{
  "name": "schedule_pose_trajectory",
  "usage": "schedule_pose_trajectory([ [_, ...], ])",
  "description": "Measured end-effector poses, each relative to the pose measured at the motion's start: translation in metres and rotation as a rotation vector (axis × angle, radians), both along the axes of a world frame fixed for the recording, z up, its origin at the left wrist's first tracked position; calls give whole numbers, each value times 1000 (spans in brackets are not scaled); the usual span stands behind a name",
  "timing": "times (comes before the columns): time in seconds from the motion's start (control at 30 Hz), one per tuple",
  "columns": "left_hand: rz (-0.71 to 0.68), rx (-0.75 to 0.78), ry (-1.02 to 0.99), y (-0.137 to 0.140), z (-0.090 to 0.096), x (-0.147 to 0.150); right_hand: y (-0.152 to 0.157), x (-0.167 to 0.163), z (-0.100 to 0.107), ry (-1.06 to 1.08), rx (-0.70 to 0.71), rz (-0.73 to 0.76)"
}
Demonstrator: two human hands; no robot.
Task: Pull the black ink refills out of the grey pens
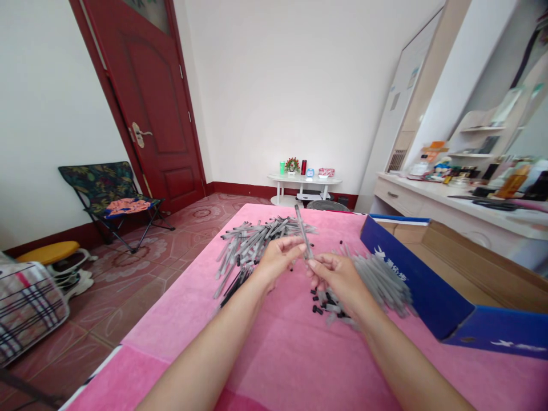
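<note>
A grey pen with a dark tip [301, 226] stands nearly upright above the table, leaning slightly left. The fingers of my left hand [280, 258] pinch it from the left side. Lower down, the thumb and fingers of my right hand [336, 275] close on its bottom end, which they partly hide. Beyond my left hand lies a loose heap of grey pen barrels [252, 240], with darker pens along its near side. Small black caps and pale pieces [319, 308] are scattered under my right hand. A blurred pile of grey barrels [383, 282] lies beside my right wrist.
A pink cloth [274, 348] covers the table. At the right stands an open blue cardboard box [419, 279]. Farther off are a folding chair [107, 194], a red door [149, 97], a low white table [303, 179] and a cluttered dresser [466, 200].
</note>
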State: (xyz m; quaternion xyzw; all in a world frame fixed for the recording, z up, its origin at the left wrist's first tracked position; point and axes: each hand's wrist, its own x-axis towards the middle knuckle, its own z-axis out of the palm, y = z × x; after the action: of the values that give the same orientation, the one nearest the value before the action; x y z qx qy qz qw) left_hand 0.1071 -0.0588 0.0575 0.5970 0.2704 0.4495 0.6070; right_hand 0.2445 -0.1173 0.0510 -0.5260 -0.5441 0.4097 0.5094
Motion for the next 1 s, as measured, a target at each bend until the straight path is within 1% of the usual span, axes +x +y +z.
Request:
schedule_pose_trajectory([
  [0.07, -76, -20, -124, 1, 0, -2, -3, -2, 2, 23, -40, 79],
  [0.13, -161, -78, -215, 3, -1, -3, -6, -5, 5, 72, -82, 154],
  [0.2, -199, -142, -268, 4, -3, -4, -9, -6, 7, 137, -116, 221],
  [0.27, -192, -181, -289, 4, -5, -3, -9, -6, 6, 166, -134, 255],
  [0.33, -137, -201, -284, 4, -6, -1, -8, -6, 5, 122, -123, 237],
  [0.4, -58, -219, -270, 2, -8, 2, -7, -5, 3, -8, -80, 166],
  [0.47, 14, -246, -266, 1, -9, 6, -6, -4, 2, -210, -9, 56],
  [0.63, 136, -328, -266, -4, -9, 14, -9, -4, 5, -878, 306, -253],
  [0.7, 150, -356, -288, -5, -7, 15, -10, -6, 5, -1008, 387, -306],
  [0.73, 144, -363, -297, -4, -7, 14, -11, -7, 5, -1009, 415, -316],
  [0.77, 128, -361, -307, -3, -6, 13, -11, -9, 5, -964, 432, -316],
  [0.8, 101, -353, -320, -2, -6, 12, -11, -10, 6, -870, 430, -315],
  [0.83, 65, -339, -334, 0, -6, 10, -11, -11, 7, -737, 398, -296],
  [0.87, 27, -321, -349, 2, -6, 8, -11, -12, 8, -577, 331, -250],
  [0.9, -9, -301, -365, 3, -6, 6, -12, -13, 10, -402, 234, -178],
  [1.0, -119, -254, -410, 5, -5, 1, -14, -10, 18, 89, -116, 164],
])
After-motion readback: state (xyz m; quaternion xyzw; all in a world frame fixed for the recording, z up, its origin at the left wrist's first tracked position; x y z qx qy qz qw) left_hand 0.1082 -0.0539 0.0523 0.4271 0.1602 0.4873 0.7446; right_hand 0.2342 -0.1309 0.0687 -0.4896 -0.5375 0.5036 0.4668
